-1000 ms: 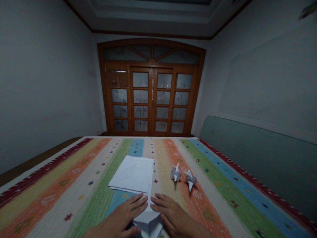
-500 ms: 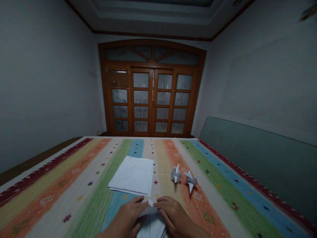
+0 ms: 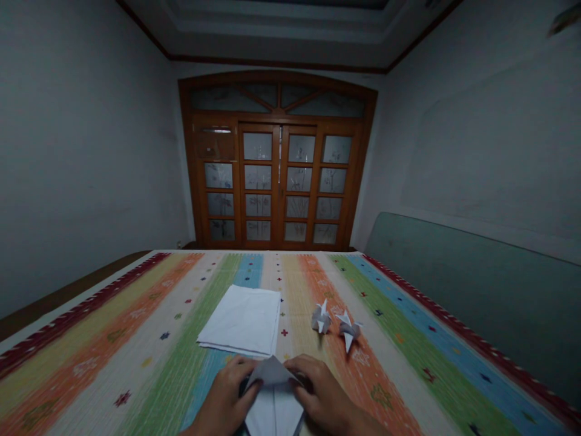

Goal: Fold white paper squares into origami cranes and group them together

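A partly folded white paper lies at the bottom centre, its top flap raised into a point. My left hand grips its left side with curled fingers. My right hand grips its right side the same way, and both hands pinch the raised flap. Just beyond the hands a stack of flat white sheets rests on the striped cloth. Two finished folded paper figures stand to the right of the stack.
The multicoloured striped cloth covers a wide flat surface. A green padded panel runs along its right side by the wall. A wooden door with glass panes stands at the far end of the room.
My hands went from lying flat on the paper to curling round it. They have lifted its top flap up and toward me into a raised point.
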Tool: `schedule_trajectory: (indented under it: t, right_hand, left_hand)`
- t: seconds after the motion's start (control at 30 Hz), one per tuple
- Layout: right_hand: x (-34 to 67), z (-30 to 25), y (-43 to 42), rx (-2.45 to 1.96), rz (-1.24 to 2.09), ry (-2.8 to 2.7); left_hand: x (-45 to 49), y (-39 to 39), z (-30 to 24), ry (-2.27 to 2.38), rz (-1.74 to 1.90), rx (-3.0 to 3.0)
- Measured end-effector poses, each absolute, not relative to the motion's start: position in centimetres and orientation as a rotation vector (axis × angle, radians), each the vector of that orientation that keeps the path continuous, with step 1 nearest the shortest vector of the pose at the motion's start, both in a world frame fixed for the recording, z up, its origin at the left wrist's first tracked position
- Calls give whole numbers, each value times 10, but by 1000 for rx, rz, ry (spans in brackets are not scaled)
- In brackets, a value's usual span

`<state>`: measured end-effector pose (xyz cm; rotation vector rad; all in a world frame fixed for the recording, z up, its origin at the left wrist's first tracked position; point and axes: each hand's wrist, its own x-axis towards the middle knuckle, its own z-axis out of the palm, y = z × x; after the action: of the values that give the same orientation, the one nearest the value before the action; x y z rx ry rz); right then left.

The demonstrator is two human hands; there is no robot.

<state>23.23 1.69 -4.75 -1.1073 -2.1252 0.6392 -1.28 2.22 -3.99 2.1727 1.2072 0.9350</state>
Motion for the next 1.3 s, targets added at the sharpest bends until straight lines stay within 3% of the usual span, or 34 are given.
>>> schedule_trajectory:
  t: [0.57, 1.03, 1.3]
  right_hand:
    - [207, -53, 13, -1278, 554, -1969]
    - [210, -55, 24, -1183, 868, -1715]
    - [209, -55, 22, -1174, 803, -1748]
  left_hand:
    - [-14, 22, -53, 1290, 1013, 1995]
    - [-6, 18, -46, 1255, 1024, 1990]
    - [2, 17, -37, 1234, 1035, 1886]
